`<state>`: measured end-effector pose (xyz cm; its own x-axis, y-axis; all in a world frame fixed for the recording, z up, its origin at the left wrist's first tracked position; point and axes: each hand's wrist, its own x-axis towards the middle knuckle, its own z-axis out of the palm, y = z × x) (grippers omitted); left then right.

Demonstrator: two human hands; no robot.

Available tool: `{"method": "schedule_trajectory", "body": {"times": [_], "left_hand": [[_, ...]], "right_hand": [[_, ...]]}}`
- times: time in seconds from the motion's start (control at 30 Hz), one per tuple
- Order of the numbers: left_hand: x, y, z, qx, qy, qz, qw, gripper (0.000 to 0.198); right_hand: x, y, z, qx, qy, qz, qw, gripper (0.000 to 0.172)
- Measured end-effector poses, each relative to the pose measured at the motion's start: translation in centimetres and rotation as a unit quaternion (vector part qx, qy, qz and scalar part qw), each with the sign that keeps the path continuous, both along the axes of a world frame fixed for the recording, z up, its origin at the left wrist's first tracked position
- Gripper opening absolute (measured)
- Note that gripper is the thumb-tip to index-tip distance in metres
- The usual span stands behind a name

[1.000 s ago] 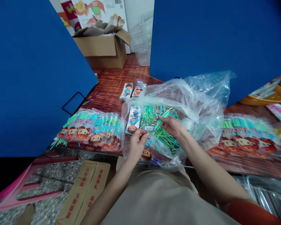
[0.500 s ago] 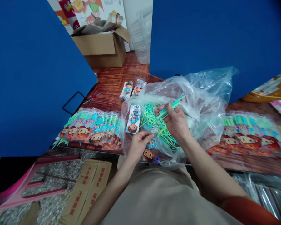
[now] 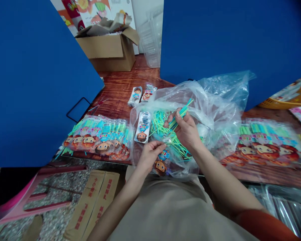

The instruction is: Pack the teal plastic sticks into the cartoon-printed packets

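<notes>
A bundle of thin green and blue sticks (image 3: 177, 119) is gripped in my right hand (image 3: 187, 131), tilted up to the right over a loose heap of the same sticks (image 3: 158, 124). The heap lies on a large clear plastic bag (image 3: 190, 89). My left hand (image 3: 150, 153) pinches the top of a small clear packet (image 3: 162, 163) printed with a cartoon face, low in front of the heap. To the left of the heap lies a stack of white printed cards (image 3: 142, 128).
Filled packets lie in rows at the left (image 3: 100, 137) and right (image 3: 268, 144). Two small card stacks (image 3: 135, 96) sit behind the bag. Blue panels (image 3: 40, 83) stand on both sides, with an open cardboard box (image 3: 107, 50) at the back.
My right hand has moved slightly left, and the stick bundle in it points more steeply upward. The packet in my left hand has shifted a little to the right.
</notes>
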<state>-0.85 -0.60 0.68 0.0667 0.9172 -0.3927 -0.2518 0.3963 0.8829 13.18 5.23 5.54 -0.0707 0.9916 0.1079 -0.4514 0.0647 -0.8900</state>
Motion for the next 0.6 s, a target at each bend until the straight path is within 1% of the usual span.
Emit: {"method": "schedule_trajectory", "body": {"times": [0.13,0.2,0.27,0.33,0.37,0.4,0.43,0.47,0.5,0.53,0.57,0.6], "left_hand": [[0.1,-0.1,-0.1,0.007,0.002,0.007,1.0,0.031],[0.0,0.0,-0.3,0.024,0.014,0.01,1.0,0.029],[-0.2,0.1,-0.6,0.042,0.026,0.021,0.999,0.027],[-0.6,0.2,-1.1,0.06,0.032,0.05,0.996,0.03],[-0.8,0.3,-1.3,0.068,0.036,0.067,0.995,0.032],[-1.0,0.5,-1.6,0.074,0.044,0.084,0.993,0.034],[-1.3,0.6,-1.8,0.078,0.055,0.096,0.991,0.034],[-1.6,0.6,-1.9,0.082,0.07,0.103,0.989,0.034],[-1.8,0.7,-2.0,0.087,0.084,0.105,0.987,0.033],[-2.1,0.8,-2.1,0.093,0.097,0.105,0.985,0.032],[-2.3,0.8,-2.1,0.1,0.107,0.103,0.984,0.031],[-2.5,0.9,-2.1,0.107,0.114,0.099,0.983,0.031]], "right_hand": [[-0.1,0.3,-0.1,-0.017,-0.024,-0.007,1.0,0.038],[0.2,0.6,-0.3,-0.017,-0.033,-0.034,0.999,0.038],[0.9,1.1,-0.7,0.001,-0.047,-0.08,0.996,0.037],[2.0,1.9,-1.5,0.029,-0.113,-0.105,0.988,0.033],[2.6,2.3,-1.9,0.038,-0.18,-0.097,0.978,0.029],[3.1,2.6,-2.5,0.038,-0.274,-0.072,0.958,0.024],[3.6,2.9,-3.1,0.032,-0.39,-0.041,0.919,0.02],[3.8,3.1,-3.6,0.021,-0.51,-0.012,0.86,0.018],[3.9,3.2,-4.1,0.009,-0.611,0.01,0.792,0.018],[3.9,3.3,-4.6,-0.001,-0.683,0.022,0.73,0.02],[3.7,3.3,-5.0,-0.009,-0.729,0.027,0.684,0.023],[3.5,3.4,-5.3,-0.015,-0.752,0.026,0.659,0.025]]}}
